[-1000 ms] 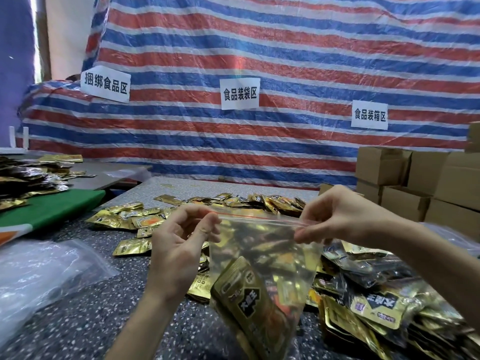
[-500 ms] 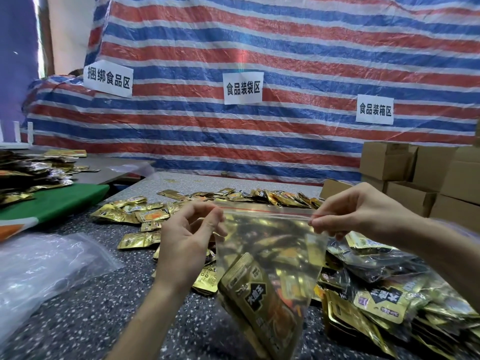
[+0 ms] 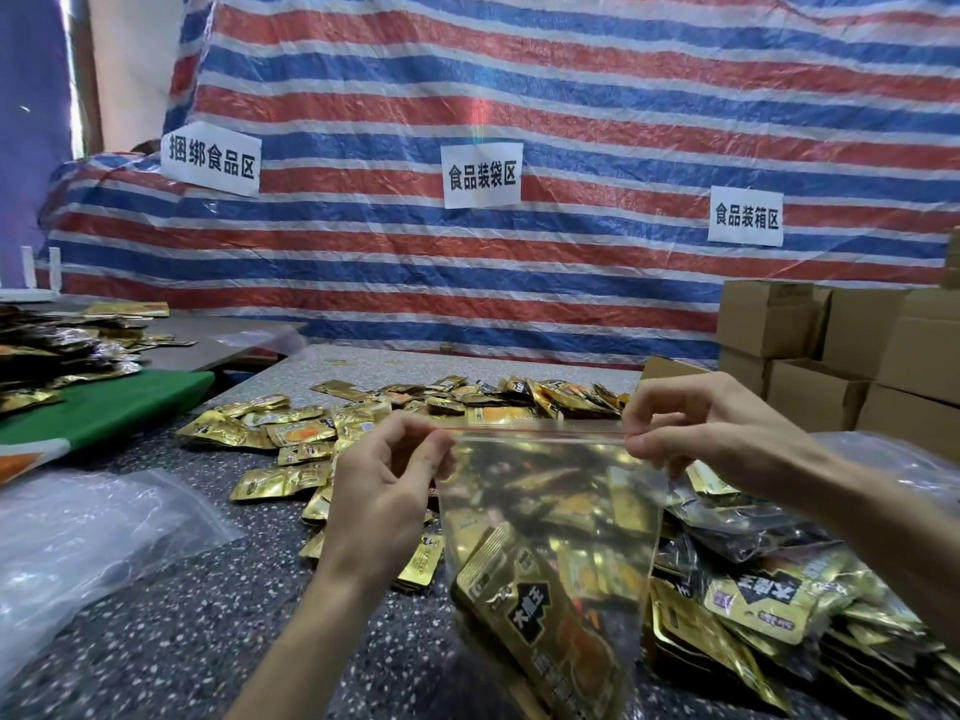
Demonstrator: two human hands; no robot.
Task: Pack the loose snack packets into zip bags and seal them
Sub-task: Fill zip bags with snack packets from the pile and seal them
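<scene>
A clear zip bag (image 3: 550,517) holding several gold snack packets hangs in the air in front of me, its red zip strip stretched level. My left hand (image 3: 384,491) pinches the strip's left end. My right hand (image 3: 701,428) pinches the right end between thumb and forefinger. Loose gold packets (image 3: 311,433) lie scattered on the speckled table (image 3: 171,631) behind and left of the bag.
Filled bags of packets (image 3: 779,589) are heaped at the right. Empty clear bags (image 3: 88,537) lie at the left. A green board (image 3: 109,407) and more packets sit far left. Cardboard boxes (image 3: 831,350) stack at the right, before a striped tarp.
My right hand has slid rightward along the zip strip, pulling it taut. The bag and both hands sit slightly higher. My left hand keeps its pinch.
</scene>
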